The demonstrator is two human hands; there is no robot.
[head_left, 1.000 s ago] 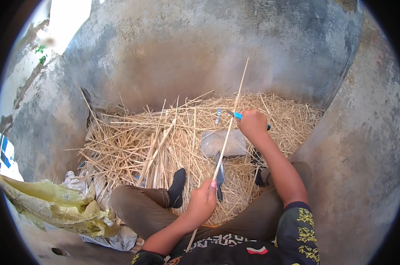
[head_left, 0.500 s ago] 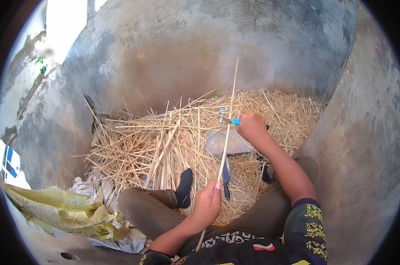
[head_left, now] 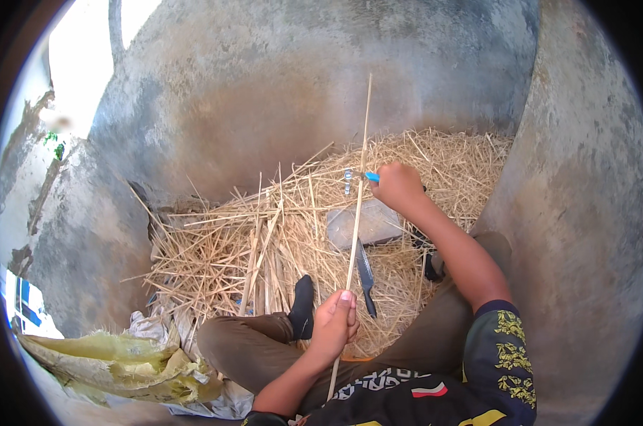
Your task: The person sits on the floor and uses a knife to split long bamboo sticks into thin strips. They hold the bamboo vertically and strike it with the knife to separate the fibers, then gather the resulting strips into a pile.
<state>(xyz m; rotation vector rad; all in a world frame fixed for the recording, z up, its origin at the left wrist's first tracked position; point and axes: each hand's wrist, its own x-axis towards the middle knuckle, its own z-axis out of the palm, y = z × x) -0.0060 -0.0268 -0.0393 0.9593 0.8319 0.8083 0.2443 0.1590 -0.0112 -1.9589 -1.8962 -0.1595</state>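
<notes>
My left hand [head_left: 333, 325] grips a long, thin, pale wooden stick [head_left: 355, 238] near its lower part, with the thumb lying along it. The stick slants up and away from my lap, its far end in front of the wall. Higher up, my right hand [head_left: 398, 186] is closed around a knife with a blue handle [head_left: 372, 177]. The short blade meets the stick from its right side; its edge is hard to make out. Below, a second knife [head_left: 365, 278] with a dark blade and black handle lies on the shavings, just right of the stick.
A flat grey block [head_left: 378, 226] rests on the heap of straw-like shavings [head_left: 435, 163]. Loose strips [head_left: 215, 248] pile up at the left. A torn yellowish sack [head_left: 115, 355] lies beside my left knee. Bare concrete walls [head_left: 286, 92] enclose the corner.
The whole view has shifted slightly. My right hand with the blue-handled knife has moved a little up along the stick, away from me. My left hand keeps its grip.
</notes>
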